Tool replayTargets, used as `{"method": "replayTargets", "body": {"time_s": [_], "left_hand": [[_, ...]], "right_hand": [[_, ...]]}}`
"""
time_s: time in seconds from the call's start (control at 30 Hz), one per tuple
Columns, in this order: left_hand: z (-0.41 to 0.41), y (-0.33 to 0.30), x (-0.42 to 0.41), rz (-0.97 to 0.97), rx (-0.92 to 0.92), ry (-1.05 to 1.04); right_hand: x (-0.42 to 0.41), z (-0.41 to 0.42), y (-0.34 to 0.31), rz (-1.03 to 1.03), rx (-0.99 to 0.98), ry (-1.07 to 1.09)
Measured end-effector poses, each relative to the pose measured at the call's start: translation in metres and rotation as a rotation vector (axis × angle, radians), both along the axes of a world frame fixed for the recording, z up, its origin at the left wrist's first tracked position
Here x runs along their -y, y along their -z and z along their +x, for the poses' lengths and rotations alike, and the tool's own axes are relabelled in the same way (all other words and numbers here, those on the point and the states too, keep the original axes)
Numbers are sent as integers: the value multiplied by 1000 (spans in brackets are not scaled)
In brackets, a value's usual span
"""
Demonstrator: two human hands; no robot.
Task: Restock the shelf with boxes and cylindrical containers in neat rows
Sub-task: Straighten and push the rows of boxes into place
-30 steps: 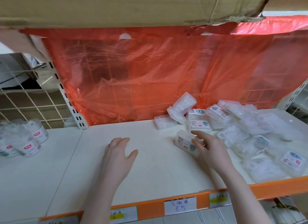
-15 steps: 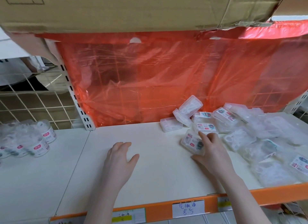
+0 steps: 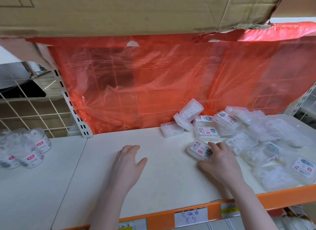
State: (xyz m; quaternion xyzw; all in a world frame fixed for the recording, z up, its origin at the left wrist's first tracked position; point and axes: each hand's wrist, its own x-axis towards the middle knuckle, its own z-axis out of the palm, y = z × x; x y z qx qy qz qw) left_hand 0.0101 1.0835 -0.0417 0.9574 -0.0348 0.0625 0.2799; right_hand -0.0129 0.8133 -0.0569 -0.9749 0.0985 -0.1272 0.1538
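The right hand (image 3: 220, 163) grips a clear box (image 3: 199, 150) on the shelf (image 3: 164, 176), left of the heap (image 3: 266, 144). The left hand (image 3: 127, 163) lies flat, empty, well left of it.

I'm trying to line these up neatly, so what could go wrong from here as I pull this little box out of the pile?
The right hand grips one clear box at the edge of a loose heap of boxes; dragging it may shift its neighbours. Two boxes leaning on the red plastic sheet could topple. The clear lids look slippery, so the box may slide from the fingers.
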Motion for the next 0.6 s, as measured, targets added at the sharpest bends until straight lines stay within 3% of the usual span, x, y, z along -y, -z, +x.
{"method": "replayTargets", "body": {"time_s": [0.6], "left_hand": [[64, -33, 72, 112, 85, 220]], "right_hand": [[21, -13, -18, 65, 28, 103]]}}
